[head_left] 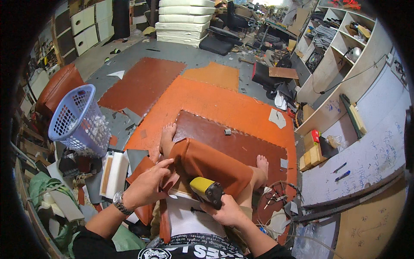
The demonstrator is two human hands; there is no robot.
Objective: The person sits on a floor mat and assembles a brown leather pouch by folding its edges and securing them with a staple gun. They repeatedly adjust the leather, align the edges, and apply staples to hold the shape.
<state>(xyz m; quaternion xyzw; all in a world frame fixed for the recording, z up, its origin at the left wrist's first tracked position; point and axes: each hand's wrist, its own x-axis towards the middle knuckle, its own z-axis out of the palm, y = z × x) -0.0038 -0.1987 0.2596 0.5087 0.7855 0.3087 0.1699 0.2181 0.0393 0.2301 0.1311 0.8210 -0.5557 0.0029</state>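
Observation:
Across my lap lies a padded piece in a brown leather cover (215, 166), with a white underside (185, 218) toward me. My left hand (146, 185) pinches the cover's left edge between thumb and fingers. In my right hand (228, 212) is a yellow and black staple gun (205, 188). Its head points left, over the near edge of the cover. The gun hides part of that edge, so I cannot tell whether its nose touches it. A brown leather flap (164, 222) hangs down at the left of the white underside.
Left stands a lilac perforated basket (79, 116) of white bits, near a white padded block (115, 172). Scissors (274, 198) and a hose (310, 237) lie at right. Orange and brown leather sheets (241, 105) cover the floor. A shelf unit (332, 82) stands far right, a cushion stack (183, 21) behind.

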